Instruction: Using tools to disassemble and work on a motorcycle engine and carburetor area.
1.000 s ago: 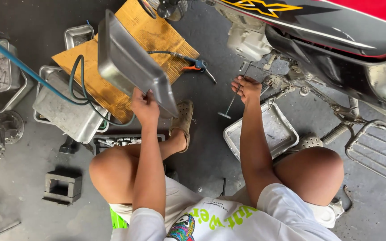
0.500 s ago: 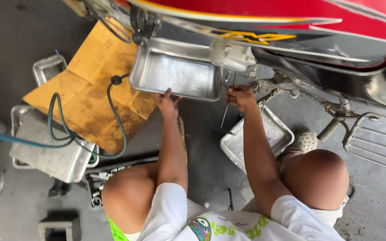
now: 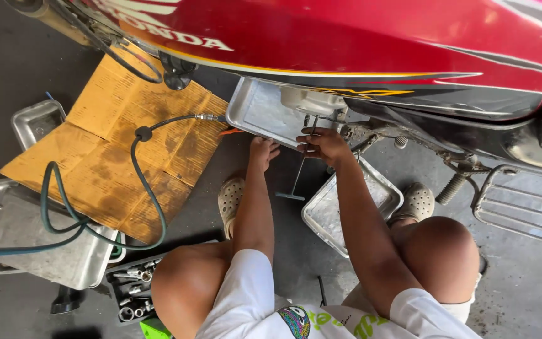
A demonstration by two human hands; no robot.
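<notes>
The far edge of the shallow rectangular steel drain tray (image 3: 255, 113) is hidden beneath the red motorcycle body (image 3: 371, 44), under which the tray is pushed, and the engine underside is lost in shadow. The left hand (image 3: 263, 150) is seen at the tray's near rim, fingers loosely curled; whether the rim is gripped cannot be told. The right hand (image 3: 322, 144) is closed around the upper shaft of a long steel T-handle wrench (image 3: 297, 176), whose top end is hidden among the engine parts and whose cross-bar is seen low, near the concrete floor (image 3: 522, 289). Four steel trays are counted in all: one under the engine, one between the feet (image 3: 346, 207), two at the left, one of these cut off by the frame. One stained cardboard sheet (image 3: 114, 157), one dark hose (image 3: 142, 182) and one black socket case (image 3: 130, 289), partly covered by a knee, are visible.
</notes>
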